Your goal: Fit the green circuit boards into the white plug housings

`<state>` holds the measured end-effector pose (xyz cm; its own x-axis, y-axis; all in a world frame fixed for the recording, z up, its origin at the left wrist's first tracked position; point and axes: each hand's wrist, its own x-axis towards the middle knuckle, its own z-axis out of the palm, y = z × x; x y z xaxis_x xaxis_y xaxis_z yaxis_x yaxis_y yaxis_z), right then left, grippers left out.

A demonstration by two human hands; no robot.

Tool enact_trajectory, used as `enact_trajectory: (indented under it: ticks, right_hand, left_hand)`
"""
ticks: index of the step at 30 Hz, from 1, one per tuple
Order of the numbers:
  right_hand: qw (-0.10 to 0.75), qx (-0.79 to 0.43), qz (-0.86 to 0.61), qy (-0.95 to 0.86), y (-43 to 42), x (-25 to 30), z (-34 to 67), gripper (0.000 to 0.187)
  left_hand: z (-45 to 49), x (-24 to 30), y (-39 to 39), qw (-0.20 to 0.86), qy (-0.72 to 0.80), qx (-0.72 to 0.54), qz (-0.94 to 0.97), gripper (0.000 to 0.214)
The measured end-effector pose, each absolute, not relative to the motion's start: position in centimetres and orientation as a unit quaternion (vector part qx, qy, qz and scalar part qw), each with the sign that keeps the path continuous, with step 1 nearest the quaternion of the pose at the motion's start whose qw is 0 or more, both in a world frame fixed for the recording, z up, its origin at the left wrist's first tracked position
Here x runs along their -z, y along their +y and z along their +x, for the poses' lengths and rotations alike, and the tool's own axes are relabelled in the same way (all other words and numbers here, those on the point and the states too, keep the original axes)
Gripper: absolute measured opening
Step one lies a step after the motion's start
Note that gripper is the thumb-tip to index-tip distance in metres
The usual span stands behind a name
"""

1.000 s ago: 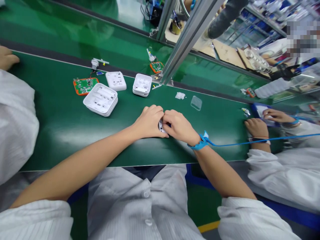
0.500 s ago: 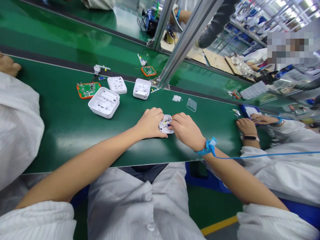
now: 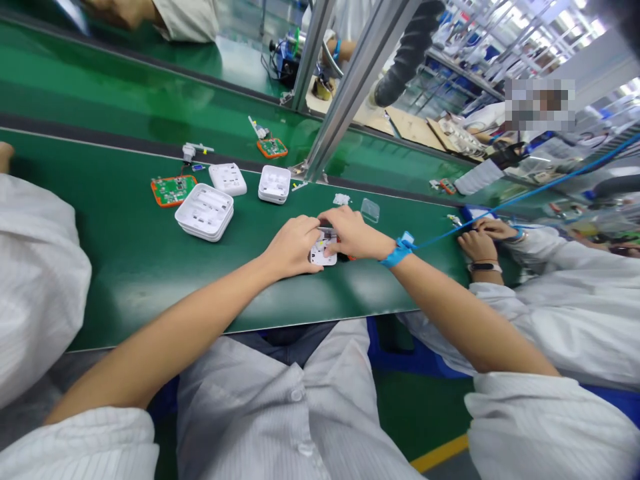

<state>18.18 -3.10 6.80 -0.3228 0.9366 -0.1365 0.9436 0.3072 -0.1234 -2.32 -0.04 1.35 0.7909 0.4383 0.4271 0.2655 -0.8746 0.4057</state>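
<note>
A small white plastic housing (image 3: 330, 259) lies on the green bench in front of me, its inner side up, with small parts and a touch of yellow inside. My left hand (image 3: 294, 248) is closed around its left side, thumb along the near edge. From the right, my right hand (image 3: 357, 233) reaches over it, fingers bent at the far edge and thumb pressed down inside. Part of an orange-edged piece (image 3: 349, 257) shows under my right hand; most of it is hidden. A blue wrist strap (image 3: 397, 252) with a cord circles my right wrist.
Stacked white housings (image 3: 205, 212) and a smaller stack (image 3: 275, 185) stand left of my hands, near a green circuit board (image 3: 173, 191) in an orange frame. Tiny white pieces (image 3: 342, 199) and a clear lid (image 3: 370, 211) lie beyond. A co-worker's hands (image 3: 480, 243) are at right.
My right hand has shifted its fingers to the housing's far edge and put its thumb inside. My left hand keeps its hold. The blue cord now rises to the upper right.
</note>
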Motion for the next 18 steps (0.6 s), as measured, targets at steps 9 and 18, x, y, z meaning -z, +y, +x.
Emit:
enact_trajectory:
  ticks: [9,18]
  right_hand:
    - [-0.073,0.277,0.553,0.783,-2.5,-7.1,19.4,0.038]
    - [-0.347,0.345,0.712,0.504,7.9,-8.3,27.1,0.036]
  left_hand:
    - [-2.9,-1.2,-0.3,0.119,0.182,-0.301,0.929,0.057]
    - [-2.9,-0.5,-0.9,0.052,0.335,-0.307,0.889,0.053]
